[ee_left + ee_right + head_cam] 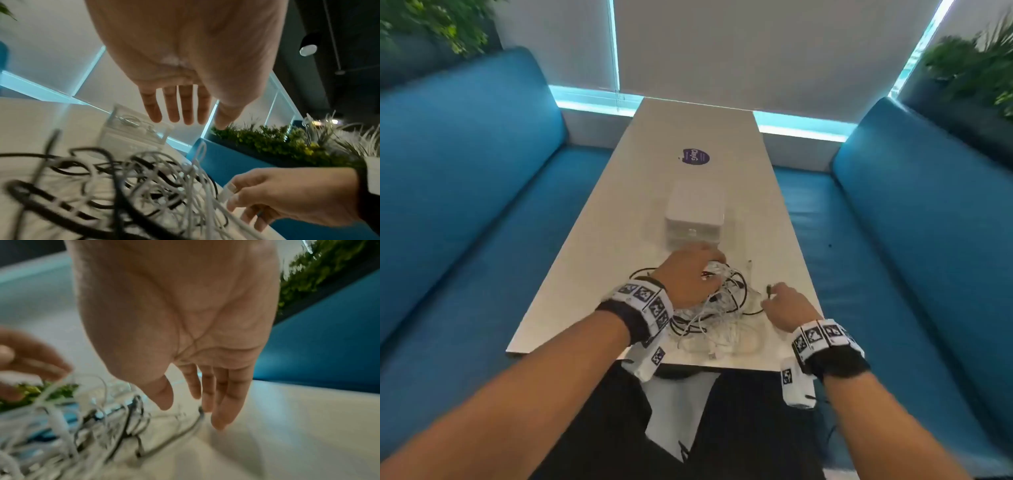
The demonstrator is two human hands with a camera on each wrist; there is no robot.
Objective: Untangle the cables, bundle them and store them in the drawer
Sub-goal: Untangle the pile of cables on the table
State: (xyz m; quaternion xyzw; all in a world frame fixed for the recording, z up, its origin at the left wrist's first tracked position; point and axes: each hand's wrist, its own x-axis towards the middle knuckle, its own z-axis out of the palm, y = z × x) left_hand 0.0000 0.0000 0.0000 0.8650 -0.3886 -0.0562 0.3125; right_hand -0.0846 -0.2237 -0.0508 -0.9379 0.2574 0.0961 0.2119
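1. The cables [722,308], black and white ones tangled in one heap, lie on the white table [619,222], just below the middle of the head view and close to the near edge.
2. The left hand [686,274] is over the upper left part of the heap. In the left wrist view its fingers [174,105] are straight and a little spread, with nothing between them. In the right wrist view, which is blurred, a white cable rises to its fingertips; I cannot tell if it is held.
3. The right hand [789,306] is at the right side of the heap. Its fingers [226,394] hang relaxed, the thumb apart, gripping nothing. A white plug [227,190] is against them, and a black plug [769,288] is just beside the fingertips.
4. The small drawer unit [693,219] stands in the centre, just above the heap.
5. A purple sticker [695,156] is further up on the table.
6. Blue sofas [465,205] are on both sides.
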